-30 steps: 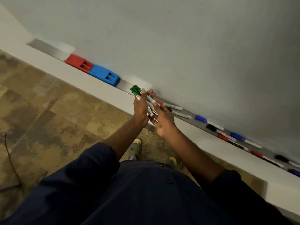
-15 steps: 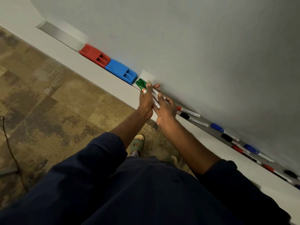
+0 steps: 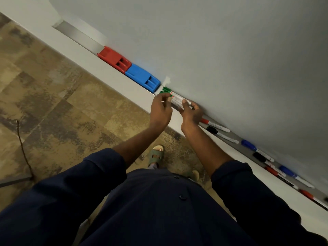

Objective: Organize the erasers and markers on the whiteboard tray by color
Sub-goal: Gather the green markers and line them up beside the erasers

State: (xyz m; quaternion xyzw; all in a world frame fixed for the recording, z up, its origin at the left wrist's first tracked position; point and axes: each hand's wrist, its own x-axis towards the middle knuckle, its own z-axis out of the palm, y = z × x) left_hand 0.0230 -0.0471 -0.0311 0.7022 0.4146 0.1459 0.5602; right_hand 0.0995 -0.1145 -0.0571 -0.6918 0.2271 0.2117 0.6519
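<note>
A red eraser (image 3: 115,59) and a blue eraser (image 3: 143,78) lie end to end on the whiteboard tray (image 3: 79,35). Just right of the blue eraser is a bundle of green-capped markers (image 3: 174,98), low over the tray. My left hand (image 3: 160,110) holds the bundle near its caps and my right hand (image 3: 191,113) holds its other end. Further right on the tray lie a red marker (image 3: 213,124), a black marker (image 3: 221,134), a blue marker (image 3: 255,150) and several more red, black and blue ones.
The whiteboard (image 3: 221,50) fills the upper right. A white ledge (image 3: 115,82) runs below the tray. Brown patterned floor (image 3: 53,103) lies to the left, with a thin cable (image 3: 24,153) on it. My sandalled foot (image 3: 157,155) is below the hands.
Both hands have carried the green markers from in front of the tray down to the tray, right beside the blue eraser. The view has shifted, so the erasers appear further right.
</note>
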